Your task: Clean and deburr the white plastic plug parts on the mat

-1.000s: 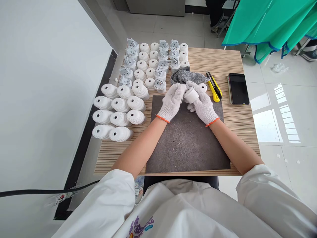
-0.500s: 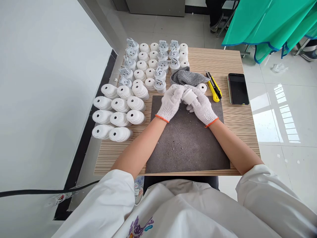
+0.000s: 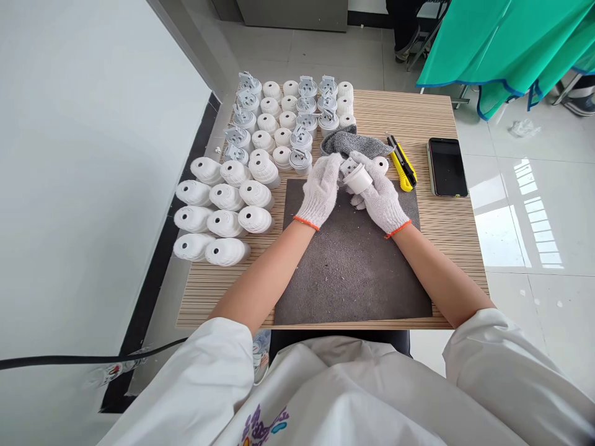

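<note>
Above the dark mat, a white cylindrical plastic housing [image 3: 359, 179] is held, tilted, with its pale grey slotted end facing up and toward the left. My right hand [image 3: 380, 197], in a white knit glove with an orange cuff, wraps around its body. Gloved the same way, my left hand [image 3: 320, 189] has its bent fingers at the slotted end; the fingertips are partly hidden. Just behind both hands lies a crumpled grey cloth [image 3: 356, 144]. Beside my right fingers stands a white piece with a dark centre hole [image 3: 381, 165].
Rows of white ribbed pieces [image 3: 225, 197] and several housings with grey bracketed tops [image 3: 301, 160] fill the table's left and back. A yellow utility knife [image 3: 403, 166] and a phone [image 3: 447, 166] lie right. The dark mat [image 3: 348, 266] carries small crumbs. A wall [image 3: 93, 155] borders the left.
The housing has turned in my hands, so its slotted grey end now shows. My left fingers have shifted slightly to its left side.
</note>
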Demonstrator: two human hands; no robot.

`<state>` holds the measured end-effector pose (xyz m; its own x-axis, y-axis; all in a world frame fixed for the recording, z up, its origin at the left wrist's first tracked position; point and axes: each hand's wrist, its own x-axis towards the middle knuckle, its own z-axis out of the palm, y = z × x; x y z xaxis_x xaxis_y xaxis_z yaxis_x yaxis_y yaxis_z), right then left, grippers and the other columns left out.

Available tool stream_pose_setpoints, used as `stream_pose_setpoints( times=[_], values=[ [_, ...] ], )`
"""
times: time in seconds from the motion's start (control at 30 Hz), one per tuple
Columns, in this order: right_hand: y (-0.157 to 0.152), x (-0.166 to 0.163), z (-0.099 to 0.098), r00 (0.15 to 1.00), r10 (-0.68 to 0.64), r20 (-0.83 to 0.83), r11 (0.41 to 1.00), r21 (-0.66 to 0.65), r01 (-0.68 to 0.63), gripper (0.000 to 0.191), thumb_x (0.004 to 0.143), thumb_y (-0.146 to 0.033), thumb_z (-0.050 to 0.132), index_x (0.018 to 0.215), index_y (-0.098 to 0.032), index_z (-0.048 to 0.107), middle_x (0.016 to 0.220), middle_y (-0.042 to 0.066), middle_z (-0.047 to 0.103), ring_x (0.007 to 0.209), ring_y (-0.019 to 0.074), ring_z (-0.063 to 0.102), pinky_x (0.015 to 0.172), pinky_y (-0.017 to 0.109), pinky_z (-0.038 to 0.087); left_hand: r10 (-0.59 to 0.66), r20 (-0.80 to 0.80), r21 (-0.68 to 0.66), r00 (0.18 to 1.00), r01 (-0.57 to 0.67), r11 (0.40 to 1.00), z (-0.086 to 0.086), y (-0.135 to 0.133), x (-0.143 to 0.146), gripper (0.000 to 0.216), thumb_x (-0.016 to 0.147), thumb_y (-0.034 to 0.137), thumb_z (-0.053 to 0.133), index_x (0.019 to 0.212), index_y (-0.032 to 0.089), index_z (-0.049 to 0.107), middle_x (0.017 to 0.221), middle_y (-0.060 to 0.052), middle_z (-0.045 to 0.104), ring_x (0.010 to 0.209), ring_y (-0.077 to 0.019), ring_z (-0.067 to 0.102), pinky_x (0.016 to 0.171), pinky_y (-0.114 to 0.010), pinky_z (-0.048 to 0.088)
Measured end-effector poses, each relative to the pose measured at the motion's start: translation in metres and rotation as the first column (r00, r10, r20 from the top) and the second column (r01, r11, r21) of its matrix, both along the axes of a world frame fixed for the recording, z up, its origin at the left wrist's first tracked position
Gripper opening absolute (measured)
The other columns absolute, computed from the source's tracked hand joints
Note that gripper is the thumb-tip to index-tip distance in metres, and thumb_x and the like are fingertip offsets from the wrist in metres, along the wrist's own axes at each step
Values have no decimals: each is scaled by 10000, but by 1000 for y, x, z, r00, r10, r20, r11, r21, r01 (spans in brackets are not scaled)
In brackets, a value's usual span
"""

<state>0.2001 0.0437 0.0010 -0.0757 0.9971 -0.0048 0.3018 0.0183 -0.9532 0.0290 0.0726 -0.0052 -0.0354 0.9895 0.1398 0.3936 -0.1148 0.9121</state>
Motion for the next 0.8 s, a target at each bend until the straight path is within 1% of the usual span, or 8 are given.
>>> stream_pose_setpoints(
  times=[0.07, 0.17, 0.27, 0.37, 0.47, 0.53, 0.67, 0.8],
  values=[
    [1, 0, -1, 1000, -12, -23, 1000, -5, 12, 720, 1008, -600, 585, 1688, -362, 553, 1236, 47, 858, 798, 202, 759, 655, 335, 698, 3, -19, 9, 1000, -2, 1000, -2, 1, -1, 350, 1213, 414, 399, 1194, 274, 720, 1319, -57, 774, 1364, -243, 691, 1238, -381, 505],
    [4, 0, -8, 998, -22, -57, 999, -28, 20, 683, 1008, -629, 606, 1634, -356, 600, 1123, 28, 862, 781, 197, 763, 629, 327, 679, -4, -15, 28, 1000, 4, 1000, -5, 2, -1, 446, 1221, 434, 333, 1208, 260, 744, 1350, -75, 774, 1373, -256, 691, 1266, -421, 501],
    [7, 1, -15, 997, -20, -78, 999, -52, 16, 623, 1031, -662, 631, 1518, -276, 677, 1022, 22, 860, 774, 163, 750, 621, 266, 637, -25, -13, 78, 1000, 26, 997, -11, 6, -3, 538, 1214, 544, 304, 1182, 262, 761, 1370, -83, 782, 1384, -275, 685, 1290, -454, 500],
    [9, 2, -21, 995, -4, -104, 999, -40, 0, 628, 1081, -660, 603, 1481, -181, 673, 992, 31, 865, 727, 110, 707, 608, 207, 576, -32, 6, 103, 999, 31, 994, -18, 9, -6, 581, 1176, 682, 341, 1189, 277, 757, 1362, -88, 793, 1395, -308, 690, 1271, -485, 538],
    [11, 4, -24, 993, 8, -115, 1000, -16, -10, 655, 1101, -687, 559, 1444, -143, 682, 1001, 48, 865, 691, 100, 702, 582, 203, 558, -58, 61, 93, 996, 52, 994, -19, 10, -8, 593, 1133, 773, 393, 1156, 308, 761, 1314, -71, 811, 1368, -317, 710, 1229, -499, 586],
    [11, 5, -25, 993, 12, -113, 1000, -3, -13, 671, 1105, -721, 525, 1404, -146, 697, 1004, 58, 863, 687, 110, 714, 574, 214, 569, -83, 98, 93, 992, 74, 993, -16, 7, -7, 581, 1123, 785, 421, 1100, 317, 766, 1245, -61, 819, 1299, -310, 739, 1174, -502, 625],
    [11, 7, -25, 994, -3, -111, 1000, -1, 3, 639, 1088, -759, 519, 1333, -204, 720, 1002, 59, 872, 686, 135, 729, 560, 231, 599, -106, 136, 130, 985, 89, 988, -8, 3, -2, 501, 1154, 683, 484, 1017, 291, 765, 1212, -66, 799, 1200, -271, 758, 1138, -479, 636],
    [11, 3, -20, 993, -46, -105, 998, -36, 43, 613, 1037, -803, 573, 1208, -242, 752, 983, 64, 873, 666, 157, 744, 543, 249, 621, -113, 98, 169, 989, 95, 981, -7, 4, 1, 326, 1184, 428, 531, 1044, 245, 761, 1242, -61, 801, 1263, -227, 735, 1196, -412, 590]
  ],
)
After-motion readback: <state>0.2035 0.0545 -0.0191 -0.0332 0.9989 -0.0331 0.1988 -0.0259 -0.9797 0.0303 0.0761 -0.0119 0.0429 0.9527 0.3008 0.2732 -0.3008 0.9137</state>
